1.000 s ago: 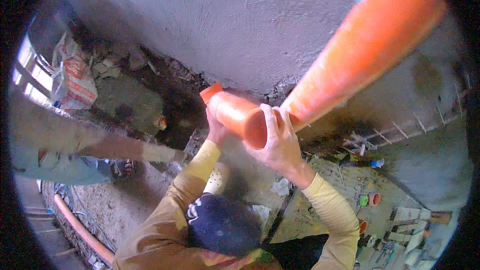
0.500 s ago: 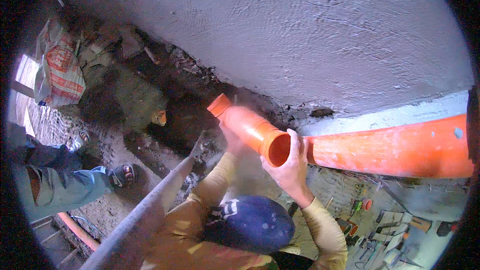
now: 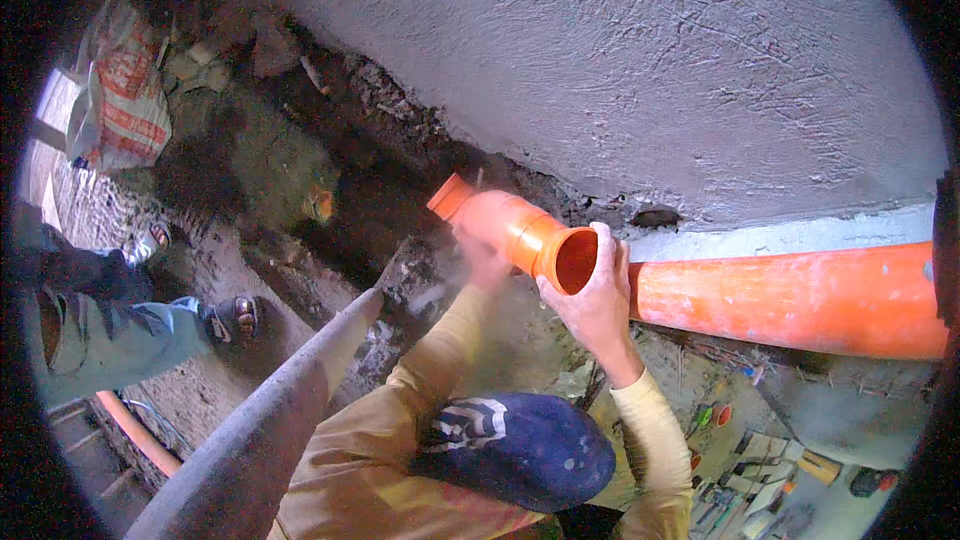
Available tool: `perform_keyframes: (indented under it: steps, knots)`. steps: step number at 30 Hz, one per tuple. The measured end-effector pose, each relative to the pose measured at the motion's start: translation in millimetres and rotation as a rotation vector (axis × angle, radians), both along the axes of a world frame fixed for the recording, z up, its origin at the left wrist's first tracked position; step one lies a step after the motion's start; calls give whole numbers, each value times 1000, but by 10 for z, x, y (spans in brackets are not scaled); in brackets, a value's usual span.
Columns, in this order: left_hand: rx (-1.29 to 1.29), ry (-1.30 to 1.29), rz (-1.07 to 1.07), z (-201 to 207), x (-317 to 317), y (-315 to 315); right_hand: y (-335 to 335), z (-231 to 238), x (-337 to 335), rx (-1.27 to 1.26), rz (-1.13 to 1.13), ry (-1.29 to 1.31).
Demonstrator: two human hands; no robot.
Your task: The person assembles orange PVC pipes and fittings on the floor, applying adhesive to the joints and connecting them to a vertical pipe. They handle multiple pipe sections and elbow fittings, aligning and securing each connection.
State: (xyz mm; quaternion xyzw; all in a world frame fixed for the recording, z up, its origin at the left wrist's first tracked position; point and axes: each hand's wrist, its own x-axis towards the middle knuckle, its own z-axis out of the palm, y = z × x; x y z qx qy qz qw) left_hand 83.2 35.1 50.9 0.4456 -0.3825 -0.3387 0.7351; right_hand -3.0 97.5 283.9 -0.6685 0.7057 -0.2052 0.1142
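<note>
Neither of my hands is in view. Below me a co-worker in a dark blue cap (image 3: 535, 455) and tan long sleeves (image 3: 440, 350) holds an orange drain pipe fitting (image 3: 510, 225) with both hands. The co-worker's right hand (image 3: 600, 305) grips the rim of its open socket. The other hand (image 3: 485, 260), blurred, supports it from below near the far end. That socket faces up toward me, and its inside is dark. A long orange pipe (image 3: 780, 300) runs to the right edge, just beyond the right hand; whether the fitting touches it I cannot tell.
A rough grey plastered wall (image 3: 600, 70) fills the upper side, with a dark trench (image 3: 360, 200) along its foot. A thick grey bar (image 3: 270, 420) slants up from below. Another person's sandalled foot (image 3: 235, 320), a woven sack (image 3: 130, 100) and scattered tools (image 3: 745, 475) lie around.
The co-worker has lifted the fitting up and slightly right, closer to the wall, keeping both hands on it. My view has shifted a little.
</note>
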Motion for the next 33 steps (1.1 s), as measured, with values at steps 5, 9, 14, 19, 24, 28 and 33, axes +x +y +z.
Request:
perform_keyframes:
  steps: [5, 9, 14, 19, 24, 28, 33]
  knots:
    - [72, 141, -142, -301, 209, -98, -78, -62, 74, -33, 44, -31]
    - [34, 138, -306, -324, 232, -106, -44, -9, 99, -79, 86, 40]
    - [-33, 245, -677, -153, 245, 2, 17, 107, 102, -179, 178, 262]
    - [20, 415, -822, 66, -116, 76, 10, 255, 15, -124, 121, 455]
    - [189, 801, -794, -654, -403, -129, -150, 52, 135, 37, 86, 497]
    - [191, 549, -535, -1023, -384, -221, -242, -308, 133, 34, 42, 412]
    - [179, 222, -367, -1169, -439, -188, -367, -660, 64, 94, -103, 210]
